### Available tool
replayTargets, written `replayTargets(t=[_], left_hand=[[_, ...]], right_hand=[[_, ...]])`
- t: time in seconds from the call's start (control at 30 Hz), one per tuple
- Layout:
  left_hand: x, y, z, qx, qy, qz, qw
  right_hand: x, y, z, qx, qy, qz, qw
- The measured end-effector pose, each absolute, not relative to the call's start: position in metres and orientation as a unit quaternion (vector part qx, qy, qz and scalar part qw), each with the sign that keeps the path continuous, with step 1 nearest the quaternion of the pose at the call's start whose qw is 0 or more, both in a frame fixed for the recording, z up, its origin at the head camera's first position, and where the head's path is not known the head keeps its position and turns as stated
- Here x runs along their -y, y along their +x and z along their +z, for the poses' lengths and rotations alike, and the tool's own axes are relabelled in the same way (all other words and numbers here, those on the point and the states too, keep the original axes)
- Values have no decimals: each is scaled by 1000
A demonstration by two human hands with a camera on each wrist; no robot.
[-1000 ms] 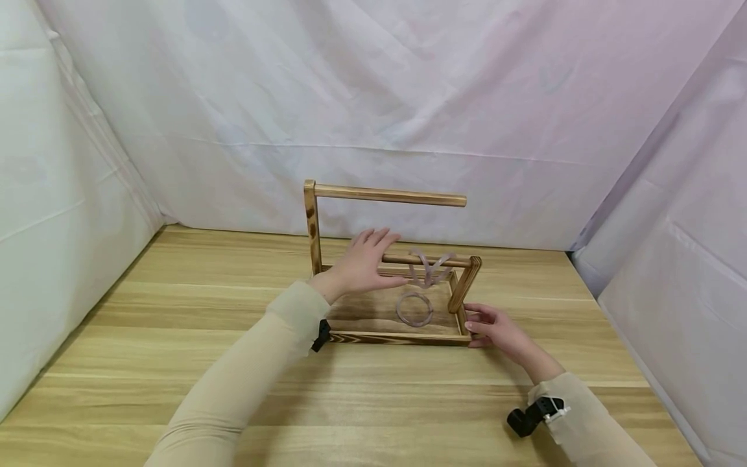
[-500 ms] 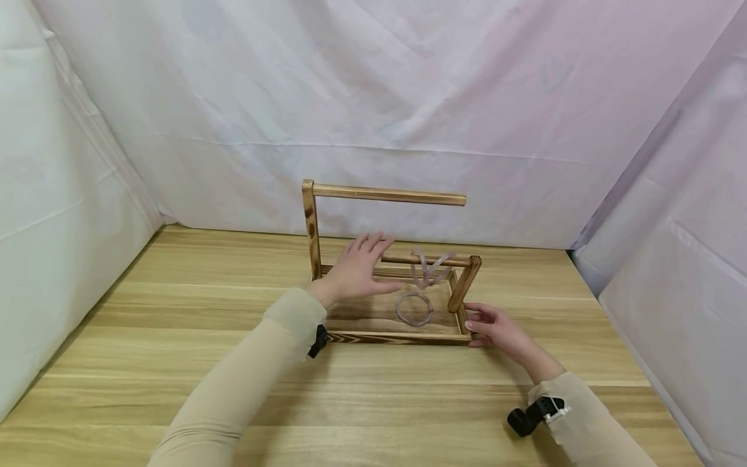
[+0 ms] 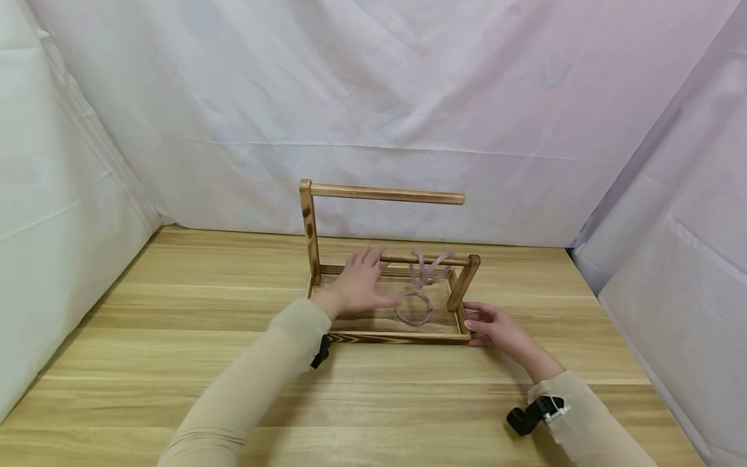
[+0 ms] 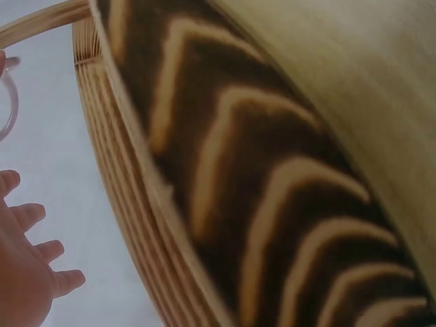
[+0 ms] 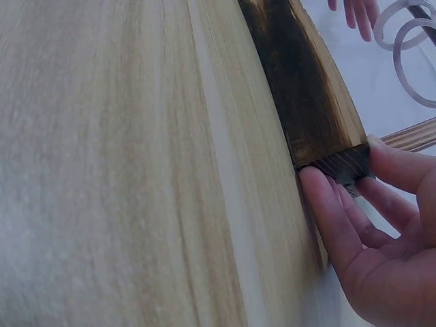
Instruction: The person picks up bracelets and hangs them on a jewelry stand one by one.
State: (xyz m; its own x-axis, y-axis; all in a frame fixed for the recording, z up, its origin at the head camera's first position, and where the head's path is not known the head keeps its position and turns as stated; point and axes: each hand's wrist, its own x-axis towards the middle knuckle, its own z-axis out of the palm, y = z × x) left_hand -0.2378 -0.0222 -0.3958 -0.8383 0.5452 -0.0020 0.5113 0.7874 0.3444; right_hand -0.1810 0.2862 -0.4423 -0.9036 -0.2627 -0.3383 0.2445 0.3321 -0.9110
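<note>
My left hand [image 3: 357,285] hovers over the tray of a wooden rack, fingers spread and nothing held. Its thumb tip overlaps the left edge of a pale purple, translucent bangle [image 3: 430,312] that appears over the tray floor. Two similar bangles [image 3: 419,264] hang crossed on the lower bar [image 3: 397,259], just right of my left fingertips. With thumb and fingers, my right hand [image 3: 490,327] grips the rack's front right corner. The right wrist view shows the fingertips pinching the dark, striped end [image 5: 344,162] of the frame.
The rack's upper bar [image 3: 388,193] runs right from a tall left post [image 3: 310,233] and ends free. A short right post [image 3: 463,285] carries the lower bar. White cloth [image 3: 373,97] encloses the wooden table [image 3: 373,402] behind and at both sides.
My left hand has lowered toward the tray and its thumb has come down to the edge of the lower bangle. My right hand has kept its grip on the corner.
</note>
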Motion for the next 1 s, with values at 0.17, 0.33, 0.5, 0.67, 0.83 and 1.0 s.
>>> replayTargets(t=[0.17,0.33,0.5,0.67,0.83,1.0], left_hand=[[18,-237,-402,-944,281,163,52],[14,-237,-407,-944,285,157,56],[9,-237,-413,-942,298,145,55],[3,-234,-415,-941,302,135,69],[-3,-232,-417,-939,303,133,87],[-10,-231,-423,-937,308,136,93]], right_hand=[[-286,-181,-442,-785,-7,-579,219],[-286,-181,-442,-785,-7,-580,218],[-286,-181,-442,-785,-8,-580,218],[-286,-181,-442,-785,-6,-581,216],[-286,-181,-442,-786,-8,-579,216],[-286,-181,-441,-786,-2,-578,218]])
